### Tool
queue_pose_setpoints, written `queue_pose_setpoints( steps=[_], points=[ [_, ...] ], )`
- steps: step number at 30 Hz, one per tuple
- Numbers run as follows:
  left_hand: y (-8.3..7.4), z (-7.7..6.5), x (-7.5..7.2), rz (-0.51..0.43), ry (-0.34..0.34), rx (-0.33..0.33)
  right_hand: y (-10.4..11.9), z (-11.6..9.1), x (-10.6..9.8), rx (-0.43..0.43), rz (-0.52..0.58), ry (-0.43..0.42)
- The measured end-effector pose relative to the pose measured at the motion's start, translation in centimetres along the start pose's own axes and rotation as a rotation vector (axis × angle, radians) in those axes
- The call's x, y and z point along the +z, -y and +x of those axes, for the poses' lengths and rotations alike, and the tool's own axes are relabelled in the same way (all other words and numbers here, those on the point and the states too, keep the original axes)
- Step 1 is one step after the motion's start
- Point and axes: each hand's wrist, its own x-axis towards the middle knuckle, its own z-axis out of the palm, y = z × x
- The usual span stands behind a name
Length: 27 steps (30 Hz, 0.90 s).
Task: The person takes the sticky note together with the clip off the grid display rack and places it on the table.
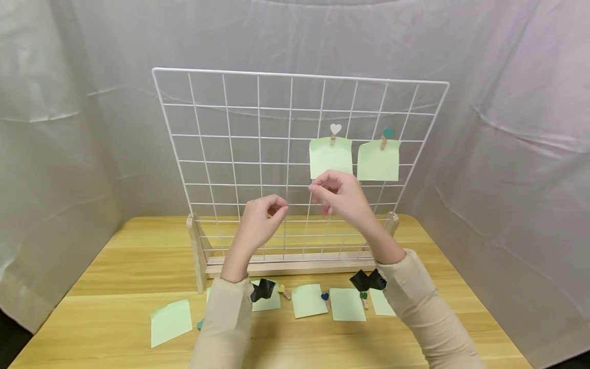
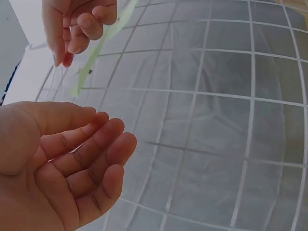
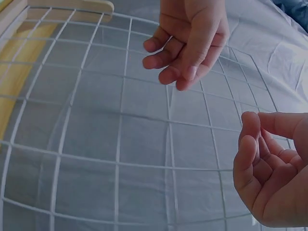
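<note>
Both bare hands are raised in front of a white wire grid rack (image 1: 276,75). My left hand (image 1: 262,220) has its fingers loosely bent, the thumb near the fingertips, and the left wrist view shows nothing in it. To its right and a bit higher, my right hand (image 1: 345,197) has thumb and forefinger tips together; no object shows between them. Just above the right hand, a pale green sticky note (image 1: 329,158) hangs from a clothespin with a white heart (image 1: 335,128). Beside it hangs a second note (image 1: 380,161) under a clothespin with a teal heart (image 1: 387,133).
The rack stands in a wooden base (image 1: 295,267) on a wooden table (image 1: 106,318). Several green notes lie in front, including one at left (image 1: 170,323) and one in the middle (image 1: 309,301). Heart clothespins lie among them, one navy (image 1: 325,296). Grey cloth (image 1: 498,154) surrounds the table.
</note>
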Motion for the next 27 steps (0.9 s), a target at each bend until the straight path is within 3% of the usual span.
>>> queue_pose_setpoints(
  steps=[4, 9, 14, 19, 27],
  points=[
    [-0.7, 0.8, 0.1, -0.043, -0.024, 0.018, 0.7, 0.6, -0.8, 0.008, -0.031, -0.023],
    [-1.6, 1.6, 0.3, -0.166, -0.090, 0.032, 1.5, 1.4, -1.7, -0.015, -0.008, -0.076],
    [-2.7, 2.4, 0.8, -0.283, -0.154, 0.028, 1.8, 2.2, -2.5, -0.105, -0.021, -0.169],
    [-3.4, 3.3, 1.1, -0.322, -0.159, 0.022, 2.3, 3.2, -3.7, -0.173, -0.095, -0.260],
    [-3.2, 4.2, 1.6, -0.451, -0.114, -0.027, 2.7, 4.5, -4.9, -0.125, -0.155, -0.261]
  ],
)
